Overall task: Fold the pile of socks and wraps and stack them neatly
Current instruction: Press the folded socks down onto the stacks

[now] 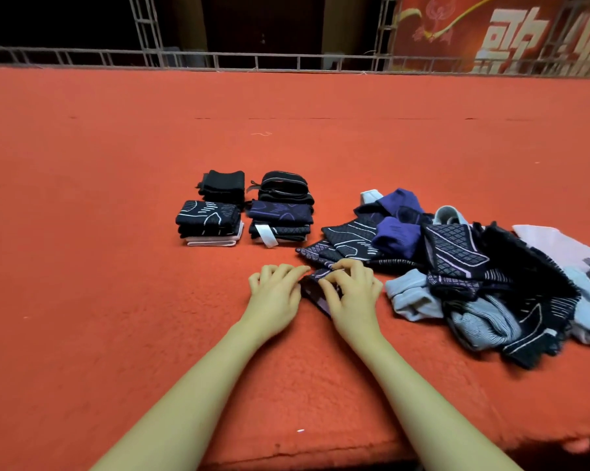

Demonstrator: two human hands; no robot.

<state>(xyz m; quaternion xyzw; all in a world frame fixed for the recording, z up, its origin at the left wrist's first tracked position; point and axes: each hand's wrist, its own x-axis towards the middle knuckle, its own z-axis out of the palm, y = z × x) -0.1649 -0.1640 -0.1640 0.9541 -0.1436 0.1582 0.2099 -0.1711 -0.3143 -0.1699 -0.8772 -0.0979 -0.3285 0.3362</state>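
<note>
A loose pile of socks and wraps (473, 266), dark navy, purple and pale grey, lies on the red felt at the right. Folded stacks stand in the middle: a left front stack (208, 222), a black one behind it (223, 185) and a taller right stack (281, 209). Both my hands work on one dark patterned sock (312, 288) at the pile's near left edge. My right hand (349, 290) lies over it with curled fingers pinching the fabric. My left hand (275, 290) touches its left end with bent fingers.
The red felt surface (117, 266) stretches wide to the left and far side. Its front edge runs along the bottom right. A metal railing (219, 59) borders the far side, with a red banner (507, 32) behind it.
</note>
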